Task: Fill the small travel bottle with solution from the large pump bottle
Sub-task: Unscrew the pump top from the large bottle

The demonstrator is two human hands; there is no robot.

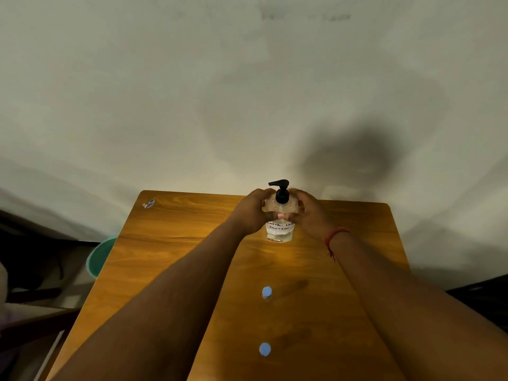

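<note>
A clear pump bottle (pixel 279 231) with a black pump head and a handwritten white label stands upright at the far side of the wooden table (pixel 176 243). My left hand (pixel 253 213) wraps its left shoulder and my right hand (pixel 310 213) wraps its right shoulder, fingers meeting in front. Two small bottles with light blue caps stand upright nearer to me, between my forearms: one at mid-table (pixel 267 292), the other close to the front edge (pixel 265 349). Their bodies are mostly hidden beneath the caps.
A pale wall rises right behind the table's far edge. A green tub (pixel 100 257) sits on the floor off the table's left side. A small sticker (pixel 149 204) marks the far left corner of the table. Dark furniture lies at both lower sides.
</note>
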